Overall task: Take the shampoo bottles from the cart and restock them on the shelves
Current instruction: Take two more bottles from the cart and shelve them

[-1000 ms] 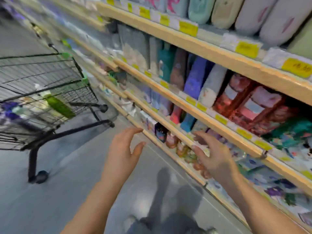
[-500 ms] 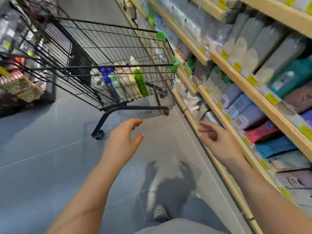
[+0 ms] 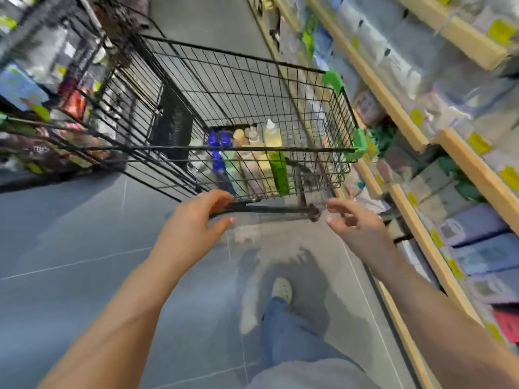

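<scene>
A black wire cart (image 3: 252, 66) with green corner guards stands ahead of me in the aisle. Several shampoo bottles (image 3: 252, 158) stand at its near end: blue-capped ones, pale ones and a green one (image 3: 276, 161). My left hand (image 3: 193, 226) reaches out below the cart's near wall, fingers loosely curved, holding nothing. My right hand (image 3: 356, 226) is stretched toward the cart's lower right corner, fingers relaxed and empty. Wooden shelves (image 3: 415, 136) with yellow price tags run along the right, stocked with blurred packs.
Another rack of goods (image 3: 42, 108) stands at the left behind the cart. Grey tiled floor (image 3: 70, 262) lies between. My leg in jeans and a light shoe (image 3: 282, 289) show below. The shelf base (image 3: 407, 346) runs close on my right.
I have turned from the shelves toward the cart, which is now nearer and centred. Both empty hands have moved forward to just short of its near end.
</scene>
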Motion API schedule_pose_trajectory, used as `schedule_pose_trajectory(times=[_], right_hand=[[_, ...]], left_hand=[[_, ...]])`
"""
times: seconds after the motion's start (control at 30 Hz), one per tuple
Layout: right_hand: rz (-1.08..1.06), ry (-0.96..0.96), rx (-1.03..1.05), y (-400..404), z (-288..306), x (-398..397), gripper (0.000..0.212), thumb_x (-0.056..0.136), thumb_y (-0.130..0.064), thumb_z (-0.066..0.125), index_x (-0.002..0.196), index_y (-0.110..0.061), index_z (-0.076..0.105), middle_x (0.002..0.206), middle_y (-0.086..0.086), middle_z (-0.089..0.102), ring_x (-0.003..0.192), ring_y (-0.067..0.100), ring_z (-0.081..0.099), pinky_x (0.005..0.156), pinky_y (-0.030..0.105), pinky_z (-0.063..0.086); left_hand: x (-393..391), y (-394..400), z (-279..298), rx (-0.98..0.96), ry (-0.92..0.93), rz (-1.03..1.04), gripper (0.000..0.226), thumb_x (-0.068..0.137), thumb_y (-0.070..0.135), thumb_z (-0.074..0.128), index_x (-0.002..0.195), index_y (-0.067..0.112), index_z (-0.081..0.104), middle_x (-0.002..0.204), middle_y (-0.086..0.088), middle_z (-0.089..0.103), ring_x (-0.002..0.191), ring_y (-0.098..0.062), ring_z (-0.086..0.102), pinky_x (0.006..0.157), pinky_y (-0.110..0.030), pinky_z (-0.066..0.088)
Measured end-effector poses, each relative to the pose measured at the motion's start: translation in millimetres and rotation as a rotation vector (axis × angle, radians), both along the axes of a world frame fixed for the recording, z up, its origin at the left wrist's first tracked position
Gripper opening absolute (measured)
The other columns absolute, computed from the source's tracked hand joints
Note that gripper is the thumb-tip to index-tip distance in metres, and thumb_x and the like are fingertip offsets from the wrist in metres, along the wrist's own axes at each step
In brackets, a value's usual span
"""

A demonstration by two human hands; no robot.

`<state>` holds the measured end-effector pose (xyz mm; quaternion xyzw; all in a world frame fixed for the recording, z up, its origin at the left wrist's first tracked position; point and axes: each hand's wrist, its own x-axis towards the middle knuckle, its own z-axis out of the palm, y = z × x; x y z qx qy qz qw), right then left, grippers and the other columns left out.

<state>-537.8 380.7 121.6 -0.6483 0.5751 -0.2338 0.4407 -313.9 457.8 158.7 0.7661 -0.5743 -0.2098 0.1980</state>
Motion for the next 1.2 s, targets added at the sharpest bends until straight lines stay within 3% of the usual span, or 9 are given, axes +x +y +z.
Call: schedule_pose_trajectory(times=[0.07,0.13,0.23,0.3,0.5,0.6,0.9,1.03,1.2], right_hand=[[0.024,0.02,-0.01,-42,0,18,0.031,0.086,-0.006,0.056,0.116,-0.01,0.058,0.1,0.001,0.057,0.071,-0.003,0.052,0.061,-0.001,0.036],[0.024,0.017,0.01,-78,2,30,0.032,0.086,-0.005,0.056,0.118,-0.008,0.056,0.101,0.002,0.056,0.079,0.009,0.05,0.061,-0.004,0.035],[0.031,0.007,0.034,-124,2,47,0.033,0.087,-0.009,0.056,0.12,-0.012,0.054,0.103,0.0,0.057,0.074,0.005,0.051,0.063,0.014,0.037],[0.045,0.035,0.071,-154,-1,56,0.034,0.087,-0.01,0.056,0.121,-0.014,0.054,0.103,-0.002,0.056,0.077,0.007,0.051,0.072,0.017,0.035],[0.069,0.113,0.135,-209,-19,76,0.038,0.087,-0.01,0.056,0.124,-0.013,0.052,0.104,0.001,0.058,0.091,0.016,0.055,0.09,0.027,0.041],[0.092,0.201,0.208,-235,-37,88,0.042,0.087,-0.011,0.056,0.128,-0.011,0.048,0.115,0.008,0.06,0.1,0.024,0.058,0.093,0.033,0.043],[0.27,0.736,0.393,-279,-93,136,0.039,0.093,-0.027,0.043,0.131,-0.017,0.042,0.134,0.009,0.048,0.118,0.029,0.051,0.092,0.039,0.048],[0.327,0.757,0.518,-298,-114,162,0.041,0.093,-0.033,0.045,0.128,-0.013,0.044,0.129,0.011,0.052,0.115,0.028,0.052,0.088,0.035,0.045],[0.293,0.681,0.737,-312,-147,180,0.056,0.086,-0.046,0.051,0.13,-0.014,0.04,0.125,0.008,0.052,0.114,0.027,0.052,0.085,0.033,0.043]], left_hand=[[18,-44,7,0.004,-0.011,0.0,0.032,0.082,0.013,0.063,0.114,0.011,0.058,0.11,-0.005,0.065,0.104,-0.019,0.058,0.084,-0.022,0.038],[29,-83,12,0.01,-0.017,-0.026,0.033,0.081,0.013,0.063,0.114,0.012,0.059,0.109,-0.004,0.065,0.102,-0.017,0.059,0.086,-0.023,0.039],[41,-129,8,0.052,0.011,-0.033,0.032,0.083,0.016,0.061,0.115,0.016,0.057,0.109,-0.001,0.063,0.098,-0.016,0.059,0.089,-0.028,0.044],[49,-157,0,0.113,0.034,-0.02,0.032,0.083,0.018,0.061,0.115,0.019,0.057,0.111,-0.001,0.062,0.101,-0.016,0.058,0.091,-0.033,0.046],[68,-235,-14,0.228,0.001,-0.136,0.035,0.086,0.017,0.056,0.121,0.02,0.053,0.12,0.002,0.059,0.111,-0.018,0.053,0.093,-0.028,0.039],[78,-291,-29,0.239,-0.066,-0.318,0.034,0.087,0.018,0.054,0.121,0.018,0.052,0.122,0.001,0.058,0.111,-0.016,0.052,0.091,-0.022,0.037],[86,-422,-118,0.43,-0.464,-0.906,0.056,0.088,0.013,0.051,0.138,0.021,0.029,0.149,-0.006,0.025,0.134,-0.026,0.028,0.106,-0.035,0.028],[77,-449,-154,0.452,-0.605,-1.168,0.07,0.085,0.006,0.055,0.141,0.026,0.018,0.153,-0.004,0.013,0.14,-0.026,0.013,0.113,-0.041,0.018],[75,-470,-187,0.474,-0.655,-1.401,0.062,0.088,0.012,0.05,0.142,0.022,0.02,0.152,-0.002,0.019,0.141,-0.023,0.013,0.113,-0.039,0.016]])
